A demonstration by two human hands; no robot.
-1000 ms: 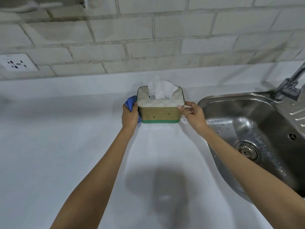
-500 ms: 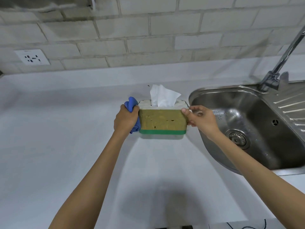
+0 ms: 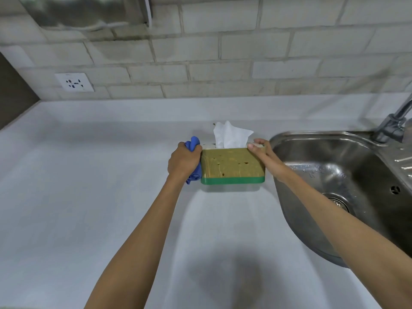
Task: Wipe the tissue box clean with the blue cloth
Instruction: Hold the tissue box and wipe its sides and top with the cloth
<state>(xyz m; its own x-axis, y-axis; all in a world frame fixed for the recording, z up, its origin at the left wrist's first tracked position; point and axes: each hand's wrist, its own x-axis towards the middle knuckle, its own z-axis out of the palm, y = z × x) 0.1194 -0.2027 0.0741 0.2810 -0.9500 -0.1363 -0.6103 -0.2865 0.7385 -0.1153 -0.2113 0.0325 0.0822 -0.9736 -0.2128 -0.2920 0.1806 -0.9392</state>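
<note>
Now your left hand (image 3: 184,160), fisted on the blue cloth (image 3: 194,144), has slid lower down the tissue box (image 3: 231,167) end while your right hand (image 3: 264,156) stays gripping the opposite top corner, so that side is nearly wiped.

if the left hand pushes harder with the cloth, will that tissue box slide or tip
The tan tissue box with a green base band probably slides rather than tips: it looks low, wide and light on the smooth white countertop. The right hand bracing its far end likely stops that. The crumpled blue cloth in the left hand looks floppy.
</note>
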